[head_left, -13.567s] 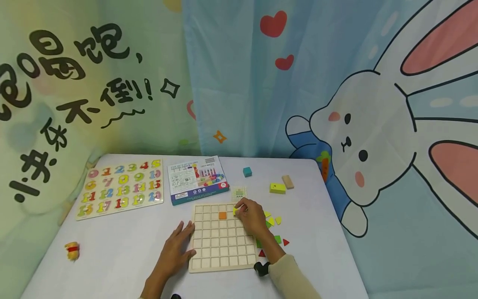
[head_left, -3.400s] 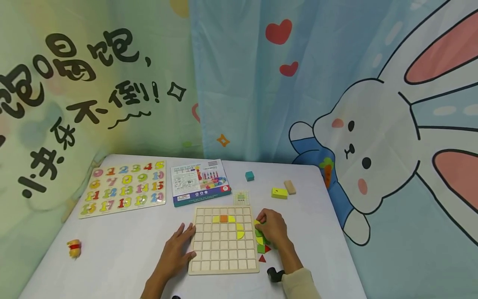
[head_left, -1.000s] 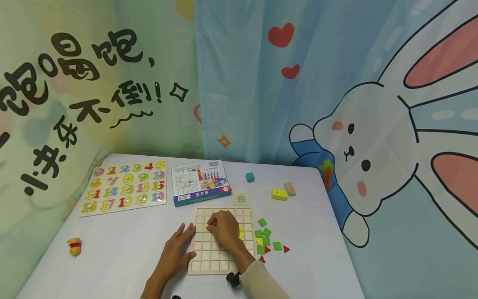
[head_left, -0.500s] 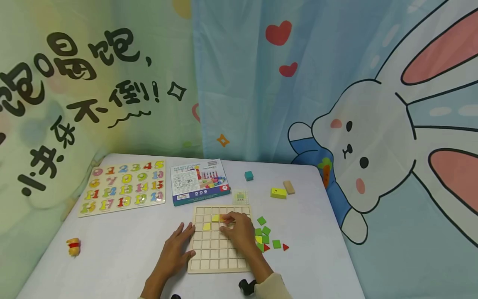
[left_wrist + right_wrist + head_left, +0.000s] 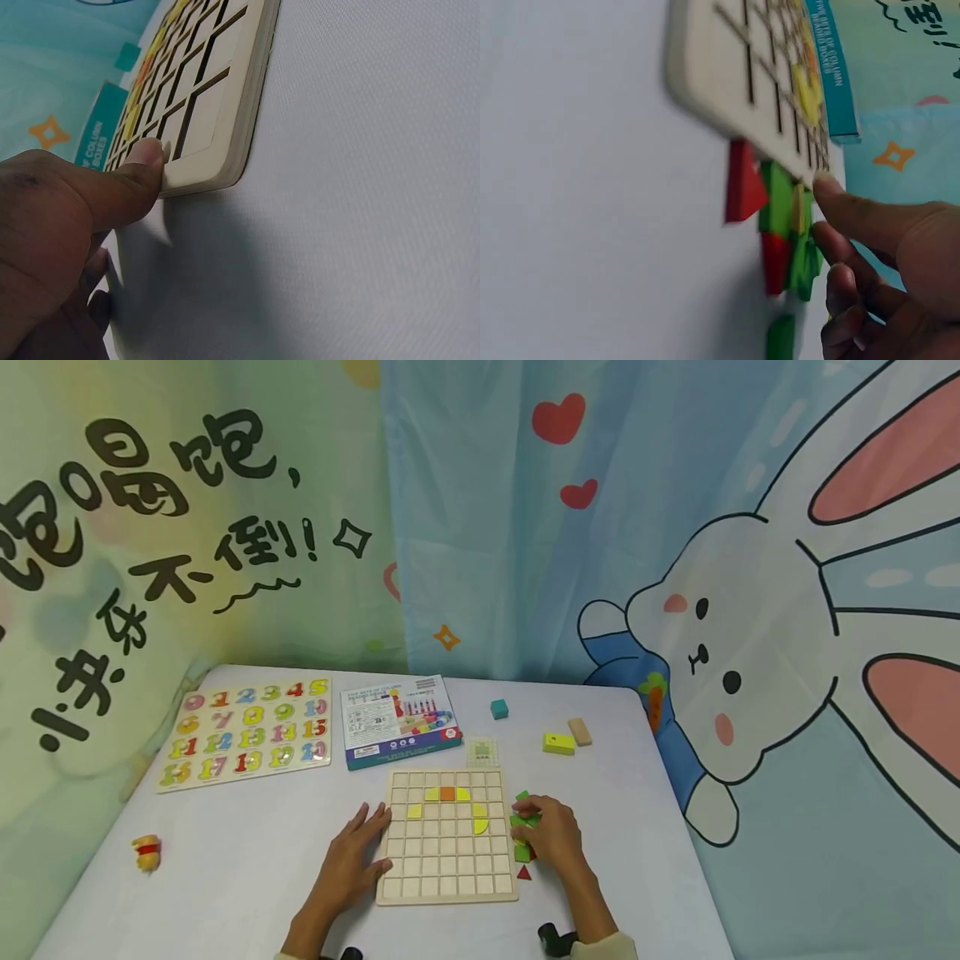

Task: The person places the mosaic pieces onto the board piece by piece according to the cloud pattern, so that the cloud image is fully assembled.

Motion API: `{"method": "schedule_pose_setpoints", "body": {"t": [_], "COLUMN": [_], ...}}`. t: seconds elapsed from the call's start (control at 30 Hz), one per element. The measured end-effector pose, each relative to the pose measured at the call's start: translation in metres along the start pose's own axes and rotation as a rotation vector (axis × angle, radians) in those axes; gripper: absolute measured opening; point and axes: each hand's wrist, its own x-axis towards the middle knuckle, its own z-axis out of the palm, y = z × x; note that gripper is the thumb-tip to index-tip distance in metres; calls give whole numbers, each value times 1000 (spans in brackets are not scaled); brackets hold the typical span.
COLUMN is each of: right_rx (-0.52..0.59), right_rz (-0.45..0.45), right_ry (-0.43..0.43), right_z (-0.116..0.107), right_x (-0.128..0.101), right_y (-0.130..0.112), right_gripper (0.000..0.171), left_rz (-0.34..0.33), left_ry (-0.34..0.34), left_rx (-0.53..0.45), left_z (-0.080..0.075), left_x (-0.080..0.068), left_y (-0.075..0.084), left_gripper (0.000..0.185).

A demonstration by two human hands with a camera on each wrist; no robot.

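A wooden grid board [image 5: 439, 868] lies on the table. In its upper cells sit an orange square [image 5: 447, 793] and several yellow pieces, among them a rounded yellow piece [image 5: 481, 827]. My left hand [image 5: 347, 860] rests along the board's left edge, fingers spread, with the thumb [image 5: 146, 154] on the rim in the left wrist view. Beyond the right edge, my right hand [image 5: 551, 833] reaches over loose pieces, thumb and forefinger apart. Green pieces [image 5: 777, 196] lie beneath it, with red triangles [image 5: 744, 184] beside them; the hand partly hides the pile in the head view.
Behind the board are a small patterned card [image 5: 482, 752] and a flat toy box [image 5: 400, 720]. A number puzzle [image 5: 247, 731] lies at back left, a small bear figure [image 5: 147, 852] at left. A teal cube [image 5: 498, 709], yellow block [image 5: 558, 743] and plain wooden block [image 5: 579, 732] stand at back right.
Over these frames, several yellow pieces have been added to the board around the orange square. In the last second my right hand has moved from the board rightward to the loose pieces; the left stays.
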Motion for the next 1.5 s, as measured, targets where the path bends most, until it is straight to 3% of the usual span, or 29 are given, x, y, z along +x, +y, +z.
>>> {"method": "schedule_pose_setpoints", "body": {"t": [0.2,0.6,0.87,1.07,1.2,1.4,1.5], "right_rx": [-55,-219,-258,-199,-119,15,42], "right_rz": [-39,-13,-29,-27,-30,-69,-135], "right_ry": [-33,64,1,-64,-40,24,22], "right_z": [2,1,0,0,-1,11,26], "right_x": [-2,-12,-18,-19,-19,-18,-16], "right_y": [7,7,7,7,2,-24,-41], "right_gripper": [31,26,28,27,27,23,22], "left_rz": [-10,-16,-42,-65,-63,-48,-52], "left_ry": [1,-15,-45,-58,-67,-57,-54], "left_rx": [-5,-18,-19,-11,-7,1,-3], "left_z": [0,-1,-2,-1,-1,-4,-3], "left_x": [0,2,2,2,2,1,1], "left_y": [0,3,3,2,2,3,3], "left_gripper": [81,80,81,82,81,80,81]}}
